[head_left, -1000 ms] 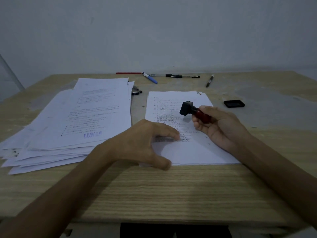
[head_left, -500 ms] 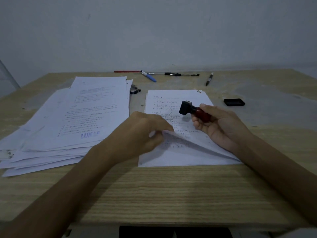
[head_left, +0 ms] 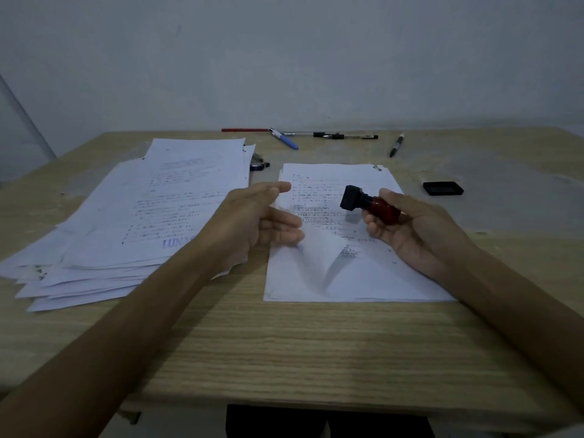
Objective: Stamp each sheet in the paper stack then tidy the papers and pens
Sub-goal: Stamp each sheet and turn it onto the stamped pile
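Observation:
A neat paper stack (head_left: 357,279) lies on the desk in front of me. Its top sheet (head_left: 316,257) is curled up off the left side and blurred, with its raised edge at the fingertips of my left hand (head_left: 262,216). That hand has straight fingers, and its thumb is spread well away from them. My right hand (head_left: 410,229) hovers over the stack and grips a stamp (head_left: 368,203) by its red handle, black head pointing left. A loose pile of stamped sheets (head_left: 132,222) lies to the left, with blue stamp ink on the top page.
Several pens lie along the desk's far edge: a red one (head_left: 245,130), a blue one (head_left: 286,141), black ones (head_left: 346,136) and a marker (head_left: 397,145). A black ink pad (head_left: 443,188) sits right of the stack. Another pen (head_left: 260,164) peeks out behind the left pile.
My left hand pinched the top sheet's left part, raised it, then opened and moved up and left. The sheet now curls in the air. My right hand has kept the stamp still.

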